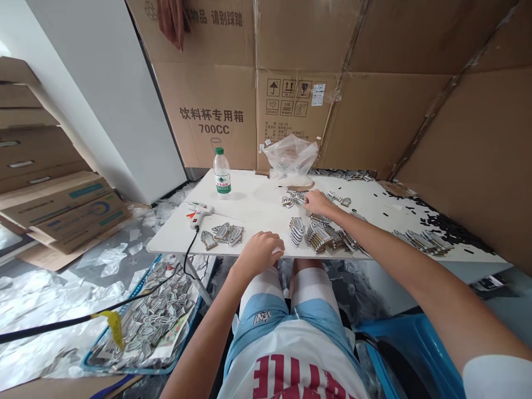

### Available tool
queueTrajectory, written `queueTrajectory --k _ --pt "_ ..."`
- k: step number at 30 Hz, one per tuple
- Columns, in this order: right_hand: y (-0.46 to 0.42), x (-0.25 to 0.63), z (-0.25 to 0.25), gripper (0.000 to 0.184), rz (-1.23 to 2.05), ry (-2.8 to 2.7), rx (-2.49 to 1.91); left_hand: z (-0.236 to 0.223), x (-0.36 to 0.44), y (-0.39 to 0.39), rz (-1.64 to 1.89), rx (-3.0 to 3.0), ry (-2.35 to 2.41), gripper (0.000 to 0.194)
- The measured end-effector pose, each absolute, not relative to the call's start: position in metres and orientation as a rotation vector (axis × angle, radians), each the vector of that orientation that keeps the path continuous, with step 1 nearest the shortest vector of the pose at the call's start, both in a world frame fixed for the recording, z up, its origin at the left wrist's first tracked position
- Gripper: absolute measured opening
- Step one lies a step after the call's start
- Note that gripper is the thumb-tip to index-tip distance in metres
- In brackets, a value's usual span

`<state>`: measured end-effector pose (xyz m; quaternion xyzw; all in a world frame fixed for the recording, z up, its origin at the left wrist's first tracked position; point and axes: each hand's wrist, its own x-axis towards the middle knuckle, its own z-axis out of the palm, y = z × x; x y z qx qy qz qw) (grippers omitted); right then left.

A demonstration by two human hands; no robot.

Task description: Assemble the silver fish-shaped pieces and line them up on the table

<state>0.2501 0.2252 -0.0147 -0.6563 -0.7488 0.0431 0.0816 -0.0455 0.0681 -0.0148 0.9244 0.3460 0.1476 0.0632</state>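
Observation:
My right hand (pixel 319 203) reaches to the middle of the white table, its fingers closed at a small cluster of grey-and-white flat pieces (pixel 287 201). Whether a piece is between the fingertips is hidden. My left hand (pixel 262 250) is at the table's front edge with its fingers curled inward; what they hold, if anything, does not show clearly. Between the hands stands a neat stack of the pieces (pixel 296 231). To its right lies a larger heap of them (pixel 326 237), under my right forearm. A looser pile (pixel 228 233) is left of my left hand.
A white glue gun (pixel 201 215) and a water bottle (pixel 222 173) stand on the table's left. At the back is a clear plastic bag (pixel 291 155). Small black bits (pixel 451 230) cover the right end. A blue-rimmed basket (pixel 93 354) of pieces sits on the floor.

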Motion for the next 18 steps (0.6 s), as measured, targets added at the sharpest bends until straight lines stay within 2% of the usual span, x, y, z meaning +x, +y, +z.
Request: queueTrajectory --k 8,18 --pt "0.188 0.254 0.019 0.011 0.038 -1.957 -1.889 -0.021 -0.045 0.073 0.554 2.727 1.100 0.019" --pt "0.044 0.246 0.037 0.020 0.020 -1.523 -1.491 -0.016 -0.051 0.074 0.862 2.531 1.046 0.014"
